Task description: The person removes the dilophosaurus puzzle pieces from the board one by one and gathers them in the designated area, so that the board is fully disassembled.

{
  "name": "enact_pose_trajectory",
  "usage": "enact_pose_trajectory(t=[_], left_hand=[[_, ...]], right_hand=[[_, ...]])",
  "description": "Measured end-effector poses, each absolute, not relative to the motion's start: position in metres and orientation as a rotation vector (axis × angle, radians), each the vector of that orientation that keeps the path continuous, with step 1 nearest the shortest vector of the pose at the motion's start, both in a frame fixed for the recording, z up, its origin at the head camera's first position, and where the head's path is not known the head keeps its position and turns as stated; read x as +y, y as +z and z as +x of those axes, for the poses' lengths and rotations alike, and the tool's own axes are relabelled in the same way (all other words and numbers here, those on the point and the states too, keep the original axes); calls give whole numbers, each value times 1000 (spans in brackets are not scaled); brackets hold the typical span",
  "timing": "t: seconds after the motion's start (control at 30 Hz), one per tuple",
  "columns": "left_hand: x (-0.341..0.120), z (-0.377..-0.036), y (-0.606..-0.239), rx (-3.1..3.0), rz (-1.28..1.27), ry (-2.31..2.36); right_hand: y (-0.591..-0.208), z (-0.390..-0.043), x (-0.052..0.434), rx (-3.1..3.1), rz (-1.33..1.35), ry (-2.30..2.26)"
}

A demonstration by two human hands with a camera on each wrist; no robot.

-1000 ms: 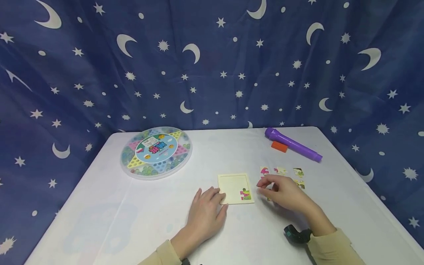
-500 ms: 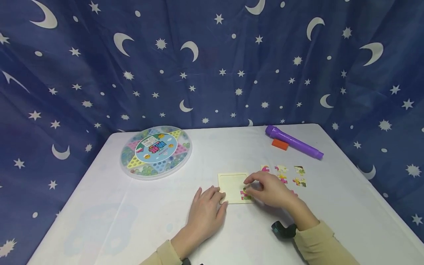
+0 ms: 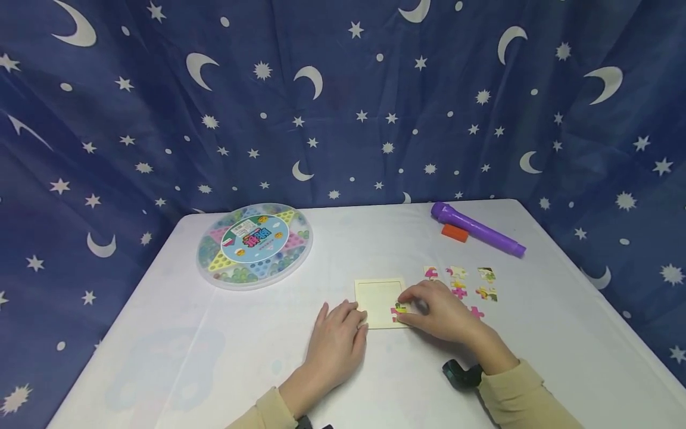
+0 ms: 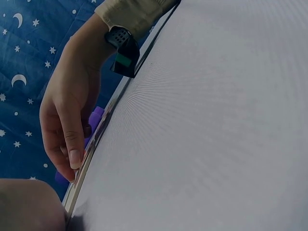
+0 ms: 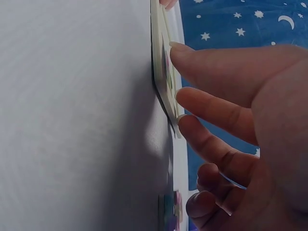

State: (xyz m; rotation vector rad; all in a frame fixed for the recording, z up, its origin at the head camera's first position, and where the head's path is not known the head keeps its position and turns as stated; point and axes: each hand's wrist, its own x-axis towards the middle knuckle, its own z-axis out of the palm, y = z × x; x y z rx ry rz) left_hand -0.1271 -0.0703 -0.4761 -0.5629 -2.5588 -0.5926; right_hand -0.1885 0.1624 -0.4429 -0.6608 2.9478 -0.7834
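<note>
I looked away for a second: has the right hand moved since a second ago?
Yes. The right hand went left, from beside the loose puzzle pieces onto the puzzle tray, where its fingertips now press a piece into the near right corner.

— Puzzle tray [image 3: 377,295]?
— Pale yellow, square, flat on the white table, mostly bare inside.
— Any pieces in?
— Colourful pieces [image 3: 399,310] at its near right corner, lying flat.
— Loose pieces [image 3: 471,283]?
— Scattered flat just right of the tray, face up.
</note>
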Motion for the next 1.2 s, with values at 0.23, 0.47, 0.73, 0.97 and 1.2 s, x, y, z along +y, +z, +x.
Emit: enact_pose_trajectory(t=[0.23,0.47,0.73,0.97,1.2], left_hand=[[-70,-127,-475,-2561,-564,-587],[-70,-128,-474,-2551,-565,-582],[-70,-129,-474,-2548,-565,-583],[-71,-128,-474,-2577,-559,-580],[-70,-126,-475,-2621,-555,-589]], right_hand=[[-443,-190,162,2935,-657,-790],[-442,-188,160,2946,-658,-773],[-441,-187,158,2944,-647,-798],[-441,-186,157,2926,-620,-834],[-441,-185,156,2856,-578,-905]])
